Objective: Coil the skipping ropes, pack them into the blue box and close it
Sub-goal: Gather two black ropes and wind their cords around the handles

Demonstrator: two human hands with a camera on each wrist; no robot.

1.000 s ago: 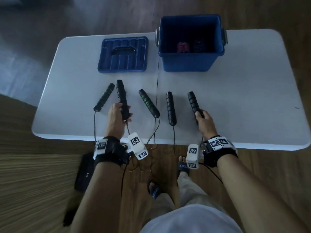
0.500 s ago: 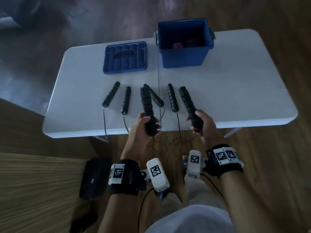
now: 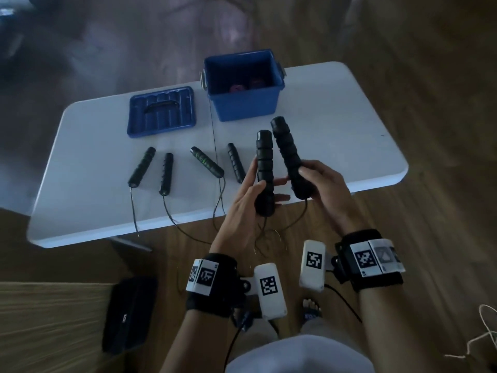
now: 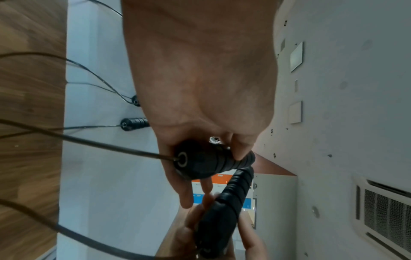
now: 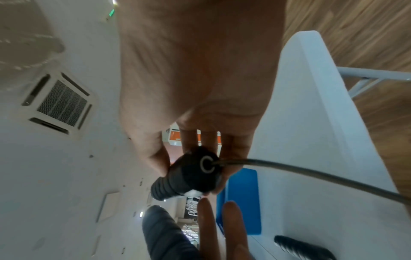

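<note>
Above the near edge of the white folding table (image 3: 336, 125), the left hand (image 3: 242, 200) grips one black ribbed rope handle (image 3: 265, 168) and the right hand (image 3: 325, 184) grips its twin (image 3: 289, 154) — the two held side by side, cords dangling. Four more handles lie on the table; the open blue box (image 3: 244, 103) stands at the far edge, its lid (image 3: 161, 111) beside it.

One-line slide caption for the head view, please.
Left hand and right hand each hold a black rope handle above the table; four handles lie there; blue box open.
</note>
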